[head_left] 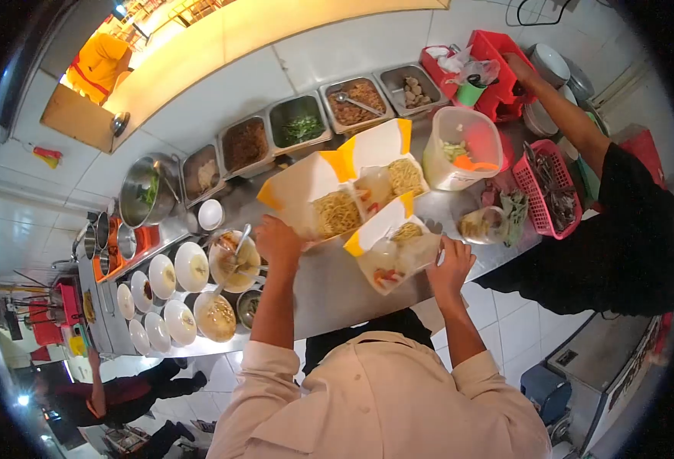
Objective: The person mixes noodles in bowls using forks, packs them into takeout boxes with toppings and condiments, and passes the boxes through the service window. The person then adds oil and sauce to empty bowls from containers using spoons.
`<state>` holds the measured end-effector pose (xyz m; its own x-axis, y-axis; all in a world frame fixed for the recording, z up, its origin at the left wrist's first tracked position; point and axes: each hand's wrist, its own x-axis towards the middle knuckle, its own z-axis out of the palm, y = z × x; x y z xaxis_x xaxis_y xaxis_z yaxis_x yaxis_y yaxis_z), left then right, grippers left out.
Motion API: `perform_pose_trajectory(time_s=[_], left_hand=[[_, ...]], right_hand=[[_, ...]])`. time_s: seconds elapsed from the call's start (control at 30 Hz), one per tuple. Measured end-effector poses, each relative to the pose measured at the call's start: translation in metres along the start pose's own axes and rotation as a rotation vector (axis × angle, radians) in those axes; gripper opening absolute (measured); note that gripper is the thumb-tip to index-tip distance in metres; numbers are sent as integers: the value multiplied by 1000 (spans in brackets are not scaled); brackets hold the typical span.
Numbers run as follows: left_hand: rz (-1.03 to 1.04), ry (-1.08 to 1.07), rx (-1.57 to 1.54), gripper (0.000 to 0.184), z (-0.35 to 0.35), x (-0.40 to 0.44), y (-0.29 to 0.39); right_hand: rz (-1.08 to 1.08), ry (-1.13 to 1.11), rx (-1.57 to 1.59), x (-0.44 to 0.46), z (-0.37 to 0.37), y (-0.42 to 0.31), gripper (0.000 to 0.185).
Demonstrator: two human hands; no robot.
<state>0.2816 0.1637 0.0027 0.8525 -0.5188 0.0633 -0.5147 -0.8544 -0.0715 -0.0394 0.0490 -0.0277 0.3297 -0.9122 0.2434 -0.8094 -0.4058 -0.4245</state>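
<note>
My left hand (pixel 279 242) is beside the left edge of a takeaway box (pixel 300 191) with yellow flaps and noodles (pixel 337 213) inside; the back of the hand hides most of its fingers. My right hand (pixel 452 268) grips the right rim of a front takeaway box (pixel 406 269), which holds noodles, a clear bag and red and yellow pieces. Behind them stands a third open box (pixel 371 149), also with noodles. Left of my left hand, a bowl (pixel 233 264) of brown sauce has spoons in it.
Steel trays of toppings (pixel 300 122) line the back wall. White bowls (pixel 191 268) stand in rows at left. A plastic tub of vegetables (pixel 459 149) and a pink basket of cutlery (pixel 549 187) are right. A co-worker's arm (pixel 570 111) reaches into a red bin (pixel 494 57). Another person (pixel 107 394) stands lower left.
</note>
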Motion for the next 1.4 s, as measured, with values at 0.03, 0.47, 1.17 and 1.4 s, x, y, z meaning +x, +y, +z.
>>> perform_pose_trajectory(time_s=[0.03, 0.47, 1.17, 1.4], left_hand=[[-5, -3, 11, 35, 12, 5, -1], [-39, -790, -1233, 47, -10, 15, 99], [287, -56, -1070, 30, 62, -14, 62], [327, -411, -941, 33, 56, 8, 96]], right_hand=[[-25, 26, 36, 4, 0, 14, 26], [-214, -309, 673, 163, -17, -64, 17], [-489, -520, -391, 218, 116, -52, 14], [-566, -321, 125, 222, 22, -61, 15]])
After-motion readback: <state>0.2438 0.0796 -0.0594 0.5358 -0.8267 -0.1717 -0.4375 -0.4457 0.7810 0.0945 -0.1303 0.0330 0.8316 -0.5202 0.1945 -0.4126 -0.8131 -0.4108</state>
